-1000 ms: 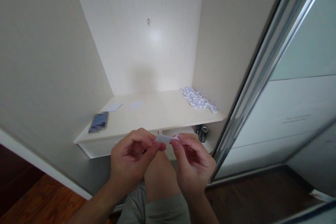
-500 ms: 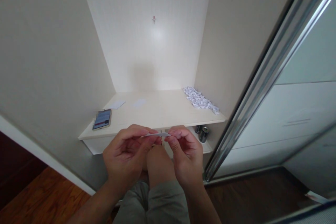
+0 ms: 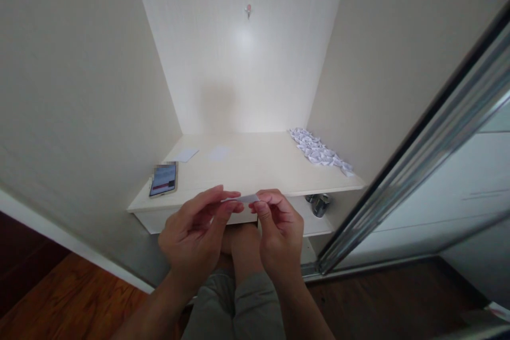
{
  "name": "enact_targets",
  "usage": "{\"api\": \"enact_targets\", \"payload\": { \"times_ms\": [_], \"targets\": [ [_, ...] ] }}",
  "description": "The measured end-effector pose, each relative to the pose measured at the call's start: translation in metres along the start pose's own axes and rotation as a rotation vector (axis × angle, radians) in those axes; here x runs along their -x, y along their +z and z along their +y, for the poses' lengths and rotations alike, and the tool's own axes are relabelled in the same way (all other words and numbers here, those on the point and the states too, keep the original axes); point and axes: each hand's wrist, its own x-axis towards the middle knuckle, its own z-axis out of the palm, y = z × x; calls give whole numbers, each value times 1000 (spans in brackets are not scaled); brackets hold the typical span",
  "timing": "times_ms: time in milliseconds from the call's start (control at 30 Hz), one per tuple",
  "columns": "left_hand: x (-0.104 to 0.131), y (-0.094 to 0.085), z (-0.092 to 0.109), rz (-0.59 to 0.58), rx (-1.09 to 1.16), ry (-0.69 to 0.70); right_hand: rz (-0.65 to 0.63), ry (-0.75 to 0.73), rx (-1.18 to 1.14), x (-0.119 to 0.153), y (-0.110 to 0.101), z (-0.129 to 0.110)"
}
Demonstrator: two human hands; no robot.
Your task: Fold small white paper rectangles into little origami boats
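A small folded piece of white paper (image 3: 247, 198) is stretched between my two hands, just in front of the shelf edge and above my knees. My left hand (image 3: 195, 231) pinches its left end between thumb and fingers. The right end sits between the thumb and fingers of my right hand (image 3: 281, 231). The exact folds are too small to make out. Beyond my hands, a heap of folded white paper pieces (image 3: 319, 150) lies along the right side of the white shelf (image 3: 255, 170).
A phone (image 3: 164, 179) lies at the shelf's left front. Flat white paper sheets (image 3: 186, 155) rest behind it, with more paper (image 3: 219, 153) beside them. Dark cans (image 3: 321, 205) stand on a lower shelf at right. A metal door frame (image 3: 414, 149) slants along the right; a hook (image 3: 248, 9) is on the back wall.
The view has shifted, so the shelf things appear farther right. My left fingers have straightened a little, and the paper is now tilted with more of its face showing.
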Motion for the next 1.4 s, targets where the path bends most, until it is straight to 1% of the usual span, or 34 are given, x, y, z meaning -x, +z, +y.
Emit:
{"api": "enact_targets", "payload": {
  "times_ms": [67, 133, 200, 233, 300, 433, 533, 600, 733, 833, 933, 1100, 1200, 1267, 1400],
  "targets": [
    [-2, -2, -9, 48, -34, 52, 21, 12, 16, -1, 8, 6],
    [-6, -2, -17, 86, -39, 151, 23, 46, 15, -3, 15, 12],
    [-12, -2, -25, 106, -42, 259, 4, 82, 19, -7, 21, 18],
    [-16, -2, -28, 103, -55, 280, -9, 98, 24, -10, 24, 21],
    [-25, -2, -35, 79, -86, 242, -25, 115, 35, -17, 27, 27],
    [-38, -5, -49, 29, -93, 65, -30, 114, 93, -30, 31, 42],
    [-45, -8, -56, -5, -71, -21, -21, 101, 130, -37, 34, 54],
    [-49, -10, -59, -25, -45, -56, -19, 66, 139, -39, 36, 61],
    [-53, -17, -59, -73, -11, -95, -52, -64, 129, -39, 35, 69],
    [-50, -23, -55, -144, -20, -81, -88, -129, 109, -34, 27, 69],
    [-44, -23, -50, -231, -9, -84, -118, -157, 121, -28, 12, 65],
    [-34, -8, -33, -318, -49, -118, -161, -182, 156, -23, -17, 50],
    [-32, 1, -24, -374, -59, -187, -170, -146, 169, -25, -32, 43],
    [-31, 4, -21, -404, -73, -243, -182, -109, 188, -28, -39, 40],
    [-31, 5, -26, -425, -110, -392, -248, -13, 289, -37, -48, 37]
  ]
}}
